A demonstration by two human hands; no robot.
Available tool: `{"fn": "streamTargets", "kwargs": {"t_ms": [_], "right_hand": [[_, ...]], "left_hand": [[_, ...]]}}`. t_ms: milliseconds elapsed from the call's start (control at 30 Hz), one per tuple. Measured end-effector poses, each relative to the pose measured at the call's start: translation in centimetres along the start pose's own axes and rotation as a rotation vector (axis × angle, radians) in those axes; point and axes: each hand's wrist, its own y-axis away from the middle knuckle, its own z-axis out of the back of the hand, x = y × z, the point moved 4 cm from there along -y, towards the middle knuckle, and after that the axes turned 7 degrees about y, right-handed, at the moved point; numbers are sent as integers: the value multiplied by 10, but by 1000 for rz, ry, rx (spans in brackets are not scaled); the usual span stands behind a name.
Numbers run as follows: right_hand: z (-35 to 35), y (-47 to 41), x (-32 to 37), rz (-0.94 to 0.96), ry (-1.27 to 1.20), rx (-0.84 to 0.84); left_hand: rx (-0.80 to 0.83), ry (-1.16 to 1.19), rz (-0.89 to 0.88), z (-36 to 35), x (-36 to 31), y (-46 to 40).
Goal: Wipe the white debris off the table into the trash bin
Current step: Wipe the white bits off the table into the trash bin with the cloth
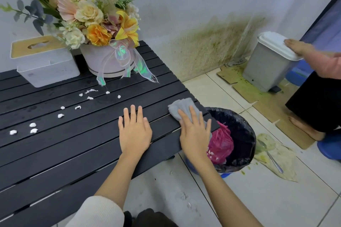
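Observation:
Several bits of white debris (34, 131) lie scattered over the left and middle of the black slatted table (77, 153). My right hand (193, 132) presses flat on a grey cloth (180, 108) at the table's right edge. Just below that edge stands the round trash bin (245, 131) with a black liner, holding a pink bag and a few white bits. My left hand (135, 132) rests flat on the table, fingers straight, holding nothing, left of the cloth.
A flower arrangement in a white pot (108, 61) and a white tissue box (46, 64) stand at the table's back. On the tiled floor are a grey lidded bin (265, 64), cardboard pieces, a greenish spill with a spoon (273, 158), and another person's leg (313, 108).

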Motion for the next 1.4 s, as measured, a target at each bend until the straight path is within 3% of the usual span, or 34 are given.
{"fn": "streamTargets", "kwargs": {"t_ms": [133,200,267,367,433,533,633,733,833,900,1000,1100,1200,1333,1400], "right_hand": [[10,-21,-16,-221,-78,6],[24,-25,-8,-355,-281,-83],[35,-19,23,-368,-542,-198],[38,9,106,-77,-717,-203],[23,27,167,132,-685,-63],[-16,51,242,410,-453,314],[-45,68,268,649,-114,401],[-56,57,247,636,-70,360],[-57,35,218,492,-74,273],[-52,28,213,358,-133,243],[-42,30,232,216,-349,213],[-36,41,287,359,-588,203],[-42,53,363,565,-638,230],[-84,66,441,849,-399,394],[-106,66,450,887,-247,410]], "left_hand": [[131,358,-45,17,7,4],[69,514,-71,38,19,10],[-55,535,-34,61,41,19],[-147,483,85,91,80,31],[-200,456,180,108,110,35],[-291,403,303,129,155,46],[-308,329,362,139,193,55],[-253,240,395,142,224,60],[-193,113,438,142,249,64],[-152,7,440,136,255,67],[-223,-14,439,128,255,69],[-284,-6,484,125,259,67],[-318,-7,596,124,266,69],[-369,6,692,123,271,68],[-375,32,728,124,274,66]]}}
